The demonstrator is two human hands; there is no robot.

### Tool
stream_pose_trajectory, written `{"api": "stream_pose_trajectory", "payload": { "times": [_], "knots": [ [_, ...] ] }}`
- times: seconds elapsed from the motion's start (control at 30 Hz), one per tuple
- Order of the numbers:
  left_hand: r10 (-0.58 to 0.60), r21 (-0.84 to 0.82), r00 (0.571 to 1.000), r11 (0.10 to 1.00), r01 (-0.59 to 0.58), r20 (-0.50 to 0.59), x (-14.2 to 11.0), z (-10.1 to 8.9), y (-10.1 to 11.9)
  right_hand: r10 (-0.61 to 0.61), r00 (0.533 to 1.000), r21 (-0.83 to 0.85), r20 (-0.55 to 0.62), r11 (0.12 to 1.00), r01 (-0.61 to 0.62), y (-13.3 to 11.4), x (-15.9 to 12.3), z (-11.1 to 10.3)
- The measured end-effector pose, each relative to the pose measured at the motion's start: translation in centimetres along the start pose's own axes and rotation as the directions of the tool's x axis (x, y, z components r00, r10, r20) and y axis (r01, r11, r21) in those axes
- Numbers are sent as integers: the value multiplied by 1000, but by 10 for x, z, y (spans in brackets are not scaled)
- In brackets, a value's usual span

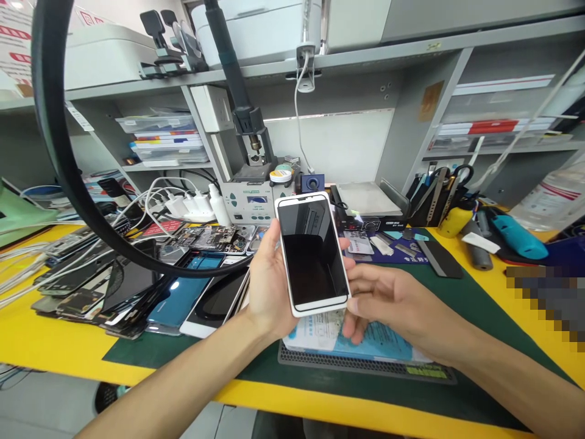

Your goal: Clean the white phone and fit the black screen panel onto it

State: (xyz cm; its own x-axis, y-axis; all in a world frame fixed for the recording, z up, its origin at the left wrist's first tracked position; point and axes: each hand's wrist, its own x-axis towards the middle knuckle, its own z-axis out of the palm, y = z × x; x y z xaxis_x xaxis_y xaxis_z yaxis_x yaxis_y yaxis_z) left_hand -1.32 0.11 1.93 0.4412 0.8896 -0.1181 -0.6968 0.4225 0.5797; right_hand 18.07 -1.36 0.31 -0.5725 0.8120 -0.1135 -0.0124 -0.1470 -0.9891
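Note:
A white-framed smartphone (313, 259) with a dark, glossy screen is held up above the mat, tilted slightly to the left. My left hand (266, 280) wraps around it from behind, thumb along the left edge and fingertips showing past the right edge. At the phone's lower right corner, my right hand (395, 299) grips with thumb and fingers, its other fingers curled below. Beneath both hands lies a blue and white packet (375, 338) on a grey honeycomb-textured pad (365, 366). The phone's back is hidden.
A black ring (50, 152) on a stand arcs across the left. Stacked phones and screens, including a blue phone back (185, 296), cover the left side. Behind stands a grey station with a display (256, 204). Tools in a black holder (434, 192) and a blue bottle (518, 236) are right.

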Motion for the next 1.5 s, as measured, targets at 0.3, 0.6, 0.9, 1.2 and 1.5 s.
{"api": "stream_pose_trajectory", "payload": {
  "times": [0.3, 0.6, 0.9, 1.2, 1.5],
  "knots": [
    [-29, 16, 1000, 999, 29, 8, -1, -1, 1, 5, 1000, -3, -2, 1000, -5, 0, -2, 1],
    [-50, 60, 995, 997, 45, 81, 0, -8, 2, 10, 1000, -16, -4, 1000, -10, 0, -2, 2],
    [-6, 33, 997, 999, 4, 74, 1, -6, 2, -9, 1000, -3, 4, 1000, 9, 1, -2, 2],
    [7, 4, 996, 1000, -7, 89, 1, -6, 1, -11, 1000, -21, -6, 1000, 11, 2, -2, 1],
    [-25, 21, 988, 1000, 22, 152, 1, -11, 2, -8, 1000, -43, -8, 999, 8, 1, -2, 2]
  ]
}}
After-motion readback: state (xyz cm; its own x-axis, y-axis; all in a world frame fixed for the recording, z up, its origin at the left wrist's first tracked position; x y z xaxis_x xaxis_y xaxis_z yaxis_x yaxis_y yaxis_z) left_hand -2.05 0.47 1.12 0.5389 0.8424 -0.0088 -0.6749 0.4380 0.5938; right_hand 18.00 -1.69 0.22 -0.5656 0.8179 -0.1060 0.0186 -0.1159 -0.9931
